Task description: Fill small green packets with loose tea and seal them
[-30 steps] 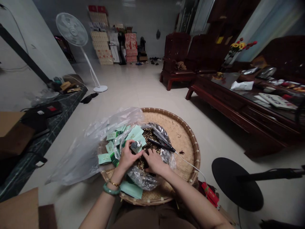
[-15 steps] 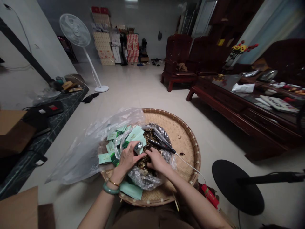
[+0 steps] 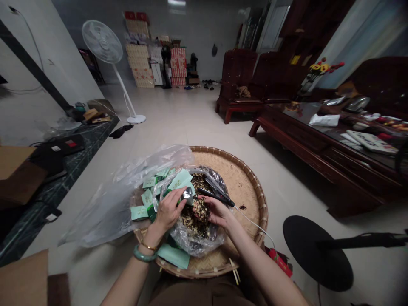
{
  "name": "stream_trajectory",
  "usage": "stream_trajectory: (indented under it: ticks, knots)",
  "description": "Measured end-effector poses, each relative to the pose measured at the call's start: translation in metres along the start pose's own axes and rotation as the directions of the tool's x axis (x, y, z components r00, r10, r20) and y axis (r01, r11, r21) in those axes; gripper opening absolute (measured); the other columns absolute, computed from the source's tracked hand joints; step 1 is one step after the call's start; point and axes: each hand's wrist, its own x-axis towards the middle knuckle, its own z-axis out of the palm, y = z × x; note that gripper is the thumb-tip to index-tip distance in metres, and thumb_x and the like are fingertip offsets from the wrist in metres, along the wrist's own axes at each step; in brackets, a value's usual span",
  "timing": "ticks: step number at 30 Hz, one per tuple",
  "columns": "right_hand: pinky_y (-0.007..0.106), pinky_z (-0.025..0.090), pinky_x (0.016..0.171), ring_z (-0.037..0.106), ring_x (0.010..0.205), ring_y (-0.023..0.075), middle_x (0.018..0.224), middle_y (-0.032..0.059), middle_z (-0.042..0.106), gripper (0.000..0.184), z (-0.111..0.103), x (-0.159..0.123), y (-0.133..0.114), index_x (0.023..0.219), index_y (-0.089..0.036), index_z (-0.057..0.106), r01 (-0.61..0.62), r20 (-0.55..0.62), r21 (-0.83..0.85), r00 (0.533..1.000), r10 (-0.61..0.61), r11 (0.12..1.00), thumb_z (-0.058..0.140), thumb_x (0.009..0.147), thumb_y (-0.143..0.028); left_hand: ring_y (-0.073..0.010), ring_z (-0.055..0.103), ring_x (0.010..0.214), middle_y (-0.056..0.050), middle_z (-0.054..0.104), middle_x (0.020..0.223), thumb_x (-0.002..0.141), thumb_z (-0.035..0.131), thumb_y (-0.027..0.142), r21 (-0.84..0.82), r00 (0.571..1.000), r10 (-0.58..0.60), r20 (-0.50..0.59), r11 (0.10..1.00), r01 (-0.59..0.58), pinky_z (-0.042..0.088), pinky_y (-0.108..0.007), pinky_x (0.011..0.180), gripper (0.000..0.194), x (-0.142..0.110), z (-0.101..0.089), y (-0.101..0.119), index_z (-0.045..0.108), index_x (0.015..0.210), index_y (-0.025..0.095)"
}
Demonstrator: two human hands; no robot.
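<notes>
My left hand (image 3: 170, 209) is closed around a small green packet, its silver-lined mouth (image 3: 187, 194) tipped toward the right. Beside it, my right hand (image 3: 219, 212) is cupped palm-up, fingers curled under a handful of dark and pale dried flaky mix (image 3: 201, 208). More of this mix lies below in a clear plastic bag (image 3: 191, 245), spread open on a round woven bamboo tray (image 3: 247, 178). A black hair straightener (image 3: 216, 196) with a white cord rests across the bag, just behind my right hand. Pale green packets (image 3: 180, 179) lie to the left.
Another light green packet (image 3: 174, 256) lies at the tray's near edge. A large translucent plastic bag (image 3: 108, 208) drapes off the left side. On the right are a round black stand base (image 3: 315, 250) and a dark wooden table (image 3: 296, 136). A white fan (image 3: 135, 119) stands farther back.
My right hand has turned from palm-down in the mix to palm-up, and a handful now shows in it. My left hand still holds the packet, its silver mouth now more visible.
</notes>
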Motion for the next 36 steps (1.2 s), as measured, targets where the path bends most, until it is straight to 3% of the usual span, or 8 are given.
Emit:
stream_trajectory:
  ticks: [4,10,16,23,30,36]
  knots:
    - [0.04,0.054,0.074,0.069,0.085,0.023,0.083,0.0054,0.069,0.029,-0.003,0.002,0.003,0.096,-0.018,0.053,0.01,0.011,0.13,1.0,-0.012,0.991,0.05,0.079,-0.041,-0.022,0.063,0.102,-0.01,0.067,0.113,0.094,0.044,0.028,-0.001,0.995,0.055,-0.088,0.998,-0.055,0.052,-0.038,0.09,0.034,0.001,0.002,-0.002,0.058,0.124,0.022]
    - [0.042,0.056,0.071,0.069,0.084,0.0243,0.081,0.0077,0.07,0.023,-0.002,0.007,0.011,0.086,-0.02,0.052,0.08,-0.076,0.182,0.995,-0.067,0.98,0.051,0.078,-0.041,-0.0185,0.067,0.09,-0.007,0.071,0.097,0.092,0.049,0.026,-0.081,0.985,0.02,-0.174,0.996,-0.034,0.055,-0.033,0.084,0.025,0.006,0.002,0.0,0.069,0.107,0.022]
    - [0.043,0.056,0.072,0.069,0.086,0.025,0.081,0.0072,0.071,0.019,0.012,0.004,0.003,0.086,-0.021,0.053,0.238,-0.226,0.263,0.957,-0.18,0.935,0.051,0.077,-0.038,-0.017,0.066,0.084,-0.007,0.069,0.091,0.09,0.052,0.027,-0.145,0.984,-0.064,-0.164,0.989,0.04,0.056,-0.026,0.066,0.022,0.012,0.0,0.009,0.072,0.098,0.021]
    - [0.045,0.054,0.08,0.066,0.097,0.0267,0.089,0.0084,0.071,0.026,0.022,-0.006,-0.022,0.084,-0.021,0.058,0.412,-0.285,0.196,0.892,-0.35,0.89,0.049,0.077,-0.044,-0.0153,0.065,0.077,-0.007,0.068,0.089,0.089,0.052,0.027,-0.144,0.988,-0.098,-0.123,0.986,0.08,0.053,-0.02,0.052,0.023,0.018,0.005,0.019,0.071,0.1,0.02]
    - [0.047,0.051,0.088,0.064,0.101,0.0266,0.092,0.0061,0.071,0.029,0.045,0.002,-0.035,0.084,-0.023,0.059,0.545,-0.259,0.076,0.82,-0.511,0.835,0.047,0.078,-0.048,-0.0164,0.066,0.081,-0.007,0.068,0.088,0.09,0.049,0.022,-0.127,0.991,-0.071,-0.116,0.99,0.056,0.056,-0.026,0.068,0.024,0.022,0.01,0.028,0.071,0.101,0.019]
    - [0.042,0.049,0.089,0.064,0.1,0.0246,0.089,0.0039,0.071,0.026,0.07,0.009,-0.032,0.082,-0.022,0.059,0.631,-0.262,0.003,0.749,-0.608,0.776,0.048,0.077,-0.045,-0.0181,0.066,0.085,-0.008,0.069,0.092,0.093,0.043,0.021,-0.137,0.991,-0.069,-0.112,0.989,0.054,0.054,-0.03,0.077,0.029,0.021,0.008,0.028,0.071,0.101,0.018]
